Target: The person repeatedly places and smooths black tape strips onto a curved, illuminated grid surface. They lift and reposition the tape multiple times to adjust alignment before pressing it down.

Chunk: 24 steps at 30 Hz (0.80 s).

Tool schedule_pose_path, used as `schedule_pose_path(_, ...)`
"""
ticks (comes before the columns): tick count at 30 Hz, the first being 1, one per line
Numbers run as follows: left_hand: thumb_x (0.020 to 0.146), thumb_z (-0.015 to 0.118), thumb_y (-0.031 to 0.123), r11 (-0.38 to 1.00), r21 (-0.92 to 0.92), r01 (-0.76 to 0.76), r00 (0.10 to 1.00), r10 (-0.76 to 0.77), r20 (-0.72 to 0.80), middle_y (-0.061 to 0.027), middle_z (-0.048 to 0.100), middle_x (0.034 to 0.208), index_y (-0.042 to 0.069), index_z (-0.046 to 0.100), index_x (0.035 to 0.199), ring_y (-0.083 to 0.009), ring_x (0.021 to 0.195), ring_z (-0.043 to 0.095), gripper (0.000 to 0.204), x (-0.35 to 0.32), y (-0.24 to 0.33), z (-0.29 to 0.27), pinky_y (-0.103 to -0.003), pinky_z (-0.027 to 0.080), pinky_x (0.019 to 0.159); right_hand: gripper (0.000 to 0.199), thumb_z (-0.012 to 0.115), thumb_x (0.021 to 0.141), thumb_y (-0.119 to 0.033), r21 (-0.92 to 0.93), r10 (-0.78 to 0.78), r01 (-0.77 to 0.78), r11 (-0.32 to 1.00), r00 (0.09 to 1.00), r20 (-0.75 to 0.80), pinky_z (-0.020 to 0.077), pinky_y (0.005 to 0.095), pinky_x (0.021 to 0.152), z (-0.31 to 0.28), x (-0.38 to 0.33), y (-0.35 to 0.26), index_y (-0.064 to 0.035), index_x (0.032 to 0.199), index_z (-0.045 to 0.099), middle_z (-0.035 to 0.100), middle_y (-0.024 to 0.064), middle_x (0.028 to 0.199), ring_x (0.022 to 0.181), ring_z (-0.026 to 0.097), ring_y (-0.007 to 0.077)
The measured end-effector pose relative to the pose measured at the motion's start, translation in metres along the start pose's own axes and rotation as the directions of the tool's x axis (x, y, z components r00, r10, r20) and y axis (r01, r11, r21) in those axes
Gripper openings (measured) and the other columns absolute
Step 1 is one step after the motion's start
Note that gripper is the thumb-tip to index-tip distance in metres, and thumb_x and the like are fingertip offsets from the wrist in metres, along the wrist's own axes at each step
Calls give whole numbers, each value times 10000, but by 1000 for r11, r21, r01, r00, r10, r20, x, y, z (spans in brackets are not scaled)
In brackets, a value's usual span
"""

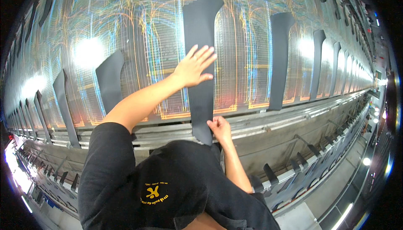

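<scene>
Head view: a dark strip (200,28) is lying toward twelve o'clock, overhanging the table (237,74) edge at six; it is looking light, pliable. The left hand (196,67) is resting on it, fingers spread; the right hand (220,128) is apparently pinching its side, a sensible hold, at five. Open table is stretching toward two.

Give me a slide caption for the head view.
Left hand spread over a long dark-grey panel, right hand at its near end.
</scene>
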<state>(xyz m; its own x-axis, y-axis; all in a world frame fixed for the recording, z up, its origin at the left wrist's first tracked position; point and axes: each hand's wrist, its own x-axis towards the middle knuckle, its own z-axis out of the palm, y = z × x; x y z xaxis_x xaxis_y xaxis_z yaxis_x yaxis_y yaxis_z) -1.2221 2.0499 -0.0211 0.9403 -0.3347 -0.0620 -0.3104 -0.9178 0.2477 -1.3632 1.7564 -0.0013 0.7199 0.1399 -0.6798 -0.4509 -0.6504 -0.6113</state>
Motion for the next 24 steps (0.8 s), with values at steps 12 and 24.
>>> schedule_pose_path(12, 997, 433, 712, 930, 30, 367, 923, -360, -138, -179, 120, 1750, 181, 247, 1676, -388, 1618, 59, 882, 111, -82, -26, -606, 10, 1286, 303, 760, 918, -245, -416, -561, 480, 773, 823, -92, 534, 462, 911, -2, -32, -52, -10, 1092, 681, 691, 187, 1106, 1023, 668, 379)
schedule_pose_path(24, 963, 469, 744, 995, -9, 95, 995, -95, -9, -258, 171, 1718, 213, 324, 1655, -450, 1598, 114, 884, -134, 116, 26, -634, 80, 1271, 500, 565, 1021, -494, -665, -571, 609, 433, 756, 320, 430, 538, 1055, 21, -13, -22, -45, 1165, 731, 751, 191, 1093, 1082, 682, 355)
